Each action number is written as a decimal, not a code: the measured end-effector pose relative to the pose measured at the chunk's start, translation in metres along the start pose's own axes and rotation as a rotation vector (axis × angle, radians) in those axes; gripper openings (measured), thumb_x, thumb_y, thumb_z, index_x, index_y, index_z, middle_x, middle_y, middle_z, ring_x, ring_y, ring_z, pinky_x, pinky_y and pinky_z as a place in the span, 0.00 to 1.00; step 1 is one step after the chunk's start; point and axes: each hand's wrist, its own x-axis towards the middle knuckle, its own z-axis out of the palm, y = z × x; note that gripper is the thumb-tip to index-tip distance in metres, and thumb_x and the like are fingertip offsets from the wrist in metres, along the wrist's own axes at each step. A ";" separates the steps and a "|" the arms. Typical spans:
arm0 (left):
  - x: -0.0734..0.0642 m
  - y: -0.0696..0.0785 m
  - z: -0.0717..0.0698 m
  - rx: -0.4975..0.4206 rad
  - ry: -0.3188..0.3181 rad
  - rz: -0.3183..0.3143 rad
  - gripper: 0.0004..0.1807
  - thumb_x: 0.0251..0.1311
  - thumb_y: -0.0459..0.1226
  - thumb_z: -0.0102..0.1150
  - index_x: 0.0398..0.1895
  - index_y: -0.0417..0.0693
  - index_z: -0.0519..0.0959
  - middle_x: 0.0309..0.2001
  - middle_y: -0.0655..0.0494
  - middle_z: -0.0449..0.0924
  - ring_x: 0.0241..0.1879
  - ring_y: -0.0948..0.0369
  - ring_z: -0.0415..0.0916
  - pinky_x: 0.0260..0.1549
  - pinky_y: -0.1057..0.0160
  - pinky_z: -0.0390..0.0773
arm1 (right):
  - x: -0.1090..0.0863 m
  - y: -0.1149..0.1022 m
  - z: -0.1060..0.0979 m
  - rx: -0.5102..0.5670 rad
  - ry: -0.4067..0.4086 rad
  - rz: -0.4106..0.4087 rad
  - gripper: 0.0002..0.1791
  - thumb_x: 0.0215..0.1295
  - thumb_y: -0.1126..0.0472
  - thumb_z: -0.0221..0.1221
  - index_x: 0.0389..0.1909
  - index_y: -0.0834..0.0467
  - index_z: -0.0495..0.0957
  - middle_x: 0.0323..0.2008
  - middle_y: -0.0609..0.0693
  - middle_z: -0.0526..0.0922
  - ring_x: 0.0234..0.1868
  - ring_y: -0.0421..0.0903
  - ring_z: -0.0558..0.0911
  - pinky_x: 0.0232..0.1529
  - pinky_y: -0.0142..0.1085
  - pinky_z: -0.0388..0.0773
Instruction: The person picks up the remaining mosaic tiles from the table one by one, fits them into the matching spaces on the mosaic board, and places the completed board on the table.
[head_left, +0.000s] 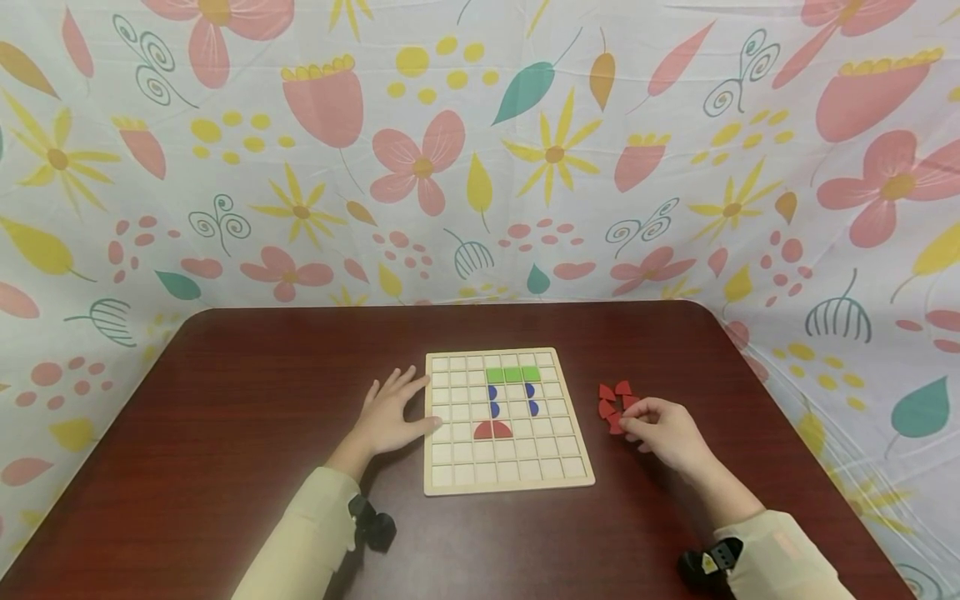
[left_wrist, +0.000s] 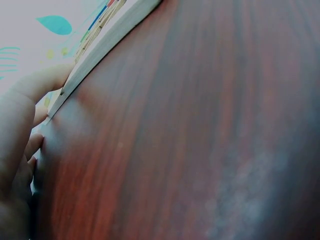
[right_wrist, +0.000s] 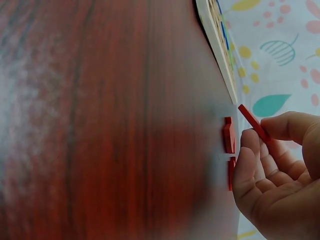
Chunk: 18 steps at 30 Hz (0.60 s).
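A wooden grid board (head_left: 453, 477) lies on the table, with green squares (head_left: 512, 375), blue half-circles (head_left: 492, 392) and two red quarter-circle tiles (head_left: 492, 430) set in its cells. At its left edge, my left hand (head_left: 390, 421) rests with fingers spread, thumb and fingertips touching the frame. The left wrist view shows the thumb (left_wrist: 52, 80) against the board's side. To the right of the board, my right hand (head_left: 671, 433) pinches a red quarter-circle tile (right_wrist: 254, 122) between thumb and fingers. Several loose red tiles (head_left: 606, 408) lie beside that hand.
A dark reddish-brown wooden table (head_left: 300, 358) carries everything. Behind it and along the sides hangs a white cloth (head_left: 480, 250) with flower and leaf prints. Each wrist wears a small black camera (head_left: 372, 523).
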 end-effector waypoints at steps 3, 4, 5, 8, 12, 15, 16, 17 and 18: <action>0.000 0.000 0.000 0.001 0.000 0.000 0.42 0.53 0.60 0.58 0.70 0.57 0.62 0.74 0.50 0.51 0.75 0.48 0.42 0.69 0.38 0.37 | 0.000 0.000 0.001 0.011 -0.005 -0.001 0.12 0.62 0.62 0.59 0.40 0.68 0.77 0.30 0.57 0.85 0.29 0.42 0.83 0.28 0.34 0.80; 0.000 0.000 0.000 0.000 -0.001 -0.001 0.42 0.53 0.60 0.58 0.71 0.58 0.62 0.74 0.50 0.51 0.75 0.48 0.42 0.69 0.38 0.37 | 0.000 0.000 0.001 0.013 -0.008 -0.002 0.12 0.62 0.62 0.59 0.41 0.68 0.77 0.31 0.57 0.85 0.29 0.42 0.83 0.28 0.34 0.81; 0.000 0.000 0.000 0.000 -0.002 -0.001 0.42 0.53 0.60 0.58 0.71 0.58 0.61 0.74 0.50 0.51 0.75 0.48 0.42 0.69 0.38 0.37 | 0.001 0.000 0.001 0.018 -0.009 -0.003 0.13 0.63 0.62 0.59 0.42 0.69 0.77 0.31 0.57 0.85 0.29 0.42 0.83 0.28 0.34 0.81; 0.000 0.000 0.000 -0.006 -0.002 0.000 0.42 0.53 0.60 0.58 0.71 0.58 0.61 0.74 0.50 0.50 0.75 0.48 0.42 0.69 0.38 0.37 | 0.001 0.000 0.001 0.034 -0.014 -0.011 0.15 0.63 0.62 0.59 0.44 0.69 0.77 0.33 0.58 0.85 0.29 0.42 0.83 0.29 0.34 0.81; 0.000 0.000 0.000 -0.004 0.000 -0.002 0.42 0.53 0.60 0.58 0.70 0.58 0.62 0.74 0.50 0.51 0.75 0.48 0.42 0.69 0.38 0.37 | 0.001 0.000 0.002 0.064 -0.025 -0.028 0.15 0.63 0.63 0.58 0.46 0.69 0.78 0.33 0.58 0.85 0.30 0.43 0.83 0.30 0.35 0.82; 0.000 0.000 0.000 -0.002 0.001 -0.004 0.42 0.53 0.60 0.58 0.70 0.58 0.62 0.74 0.50 0.51 0.75 0.48 0.42 0.69 0.38 0.37 | 0.001 0.000 0.004 0.085 -0.027 -0.041 0.14 0.63 0.64 0.58 0.45 0.71 0.78 0.33 0.57 0.85 0.29 0.42 0.83 0.29 0.35 0.82; 0.000 0.001 0.000 -0.002 0.000 -0.006 0.42 0.53 0.60 0.58 0.70 0.58 0.62 0.74 0.50 0.51 0.75 0.48 0.42 0.69 0.38 0.37 | 0.001 -0.001 0.005 0.088 -0.029 -0.045 0.15 0.63 0.65 0.58 0.45 0.71 0.78 0.32 0.57 0.85 0.29 0.42 0.83 0.29 0.35 0.82; 0.000 0.001 0.000 -0.003 -0.001 -0.005 0.42 0.53 0.60 0.58 0.70 0.58 0.62 0.74 0.50 0.51 0.75 0.48 0.42 0.69 0.38 0.37 | 0.001 -0.001 0.006 0.096 -0.026 -0.045 0.14 0.62 0.65 0.58 0.45 0.71 0.78 0.32 0.58 0.85 0.29 0.42 0.83 0.29 0.35 0.82; 0.000 0.001 0.000 -0.003 -0.002 -0.006 0.42 0.53 0.60 0.58 0.70 0.58 0.62 0.74 0.50 0.51 0.75 0.48 0.42 0.69 0.38 0.37 | 0.001 -0.001 0.006 0.101 -0.027 -0.048 0.15 0.62 0.65 0.58 0.45 0.72 0.77 0.32 0.58 0.85 0.29 0.41 0.83 0.29 0.35 0.82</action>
